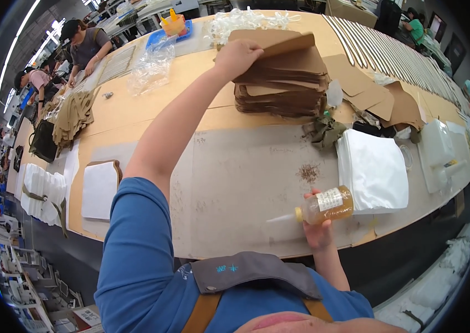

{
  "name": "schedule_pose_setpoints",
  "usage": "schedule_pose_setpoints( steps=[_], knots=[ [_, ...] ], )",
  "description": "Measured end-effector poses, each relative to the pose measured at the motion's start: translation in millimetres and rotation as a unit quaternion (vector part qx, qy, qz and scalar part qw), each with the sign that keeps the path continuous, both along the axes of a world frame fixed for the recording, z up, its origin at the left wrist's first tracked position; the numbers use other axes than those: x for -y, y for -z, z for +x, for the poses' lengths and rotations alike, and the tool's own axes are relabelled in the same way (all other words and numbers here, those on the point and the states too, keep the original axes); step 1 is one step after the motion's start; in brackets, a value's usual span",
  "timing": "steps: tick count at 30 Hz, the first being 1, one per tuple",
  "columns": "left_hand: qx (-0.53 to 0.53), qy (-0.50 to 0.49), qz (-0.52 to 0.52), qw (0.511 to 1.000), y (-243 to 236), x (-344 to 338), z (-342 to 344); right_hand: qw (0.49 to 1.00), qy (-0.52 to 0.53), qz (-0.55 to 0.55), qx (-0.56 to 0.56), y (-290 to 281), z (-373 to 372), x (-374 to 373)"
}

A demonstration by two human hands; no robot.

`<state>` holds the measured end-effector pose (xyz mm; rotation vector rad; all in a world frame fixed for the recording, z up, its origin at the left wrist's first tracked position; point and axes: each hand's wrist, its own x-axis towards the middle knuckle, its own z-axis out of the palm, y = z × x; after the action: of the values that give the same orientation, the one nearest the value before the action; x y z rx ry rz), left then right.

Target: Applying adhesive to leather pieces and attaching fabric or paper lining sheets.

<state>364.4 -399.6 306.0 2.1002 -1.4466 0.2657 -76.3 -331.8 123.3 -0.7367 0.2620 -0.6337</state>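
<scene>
My left hand [237, 58] is up at the tall pile of brown cardboard-like pieces [279, 97], fingers closed on the folded-up edge of a top brown piece [285, 44]. Lower right, my right hand [317, 233] grips a plastic squeeze bottle [326, 204] of amber liquid, lying sideways in the fingers with its long pale nozzle pointing left over the grey work mat [218, 183]. Beside the bottle sits a thick stack of white cloth pieces [371, 161]. On the left, a smaller white stack with brown edges [99, 188] rests on the mat.
At back are a blue tray [154, 41], clear plastic bags [151, 66], white straps [246, 22] and rows of strips [384, 55]. Right hold loose brown pieces [379, 100] and dark scraps [323, 133]. Left are khaki cloth [74, 116], white bundles [43, 194] and co-workers [85, 50].
</scene>
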Motion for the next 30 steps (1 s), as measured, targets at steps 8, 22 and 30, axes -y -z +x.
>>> schedule_pose_setpoints(
  steps=[8, 22, 30],
  knots=[
    [0.247, 0.024, -0.191, 0.95, -3, -66, -34, 0.997, 0.07, -0.03, 0.017, -5, -3, 7],
    [0.117, 0.18, 0.038, 0.976, 133, -284, -226, 0.991, 0.1, -0.085, 0.009, -51, -1, 1],
    [0.062, 0.186, 0.054, 0.979, 142, -297, -255, 0.988, 0.076, -0.119, -0.067, -43, 21, -6]
  ],
)
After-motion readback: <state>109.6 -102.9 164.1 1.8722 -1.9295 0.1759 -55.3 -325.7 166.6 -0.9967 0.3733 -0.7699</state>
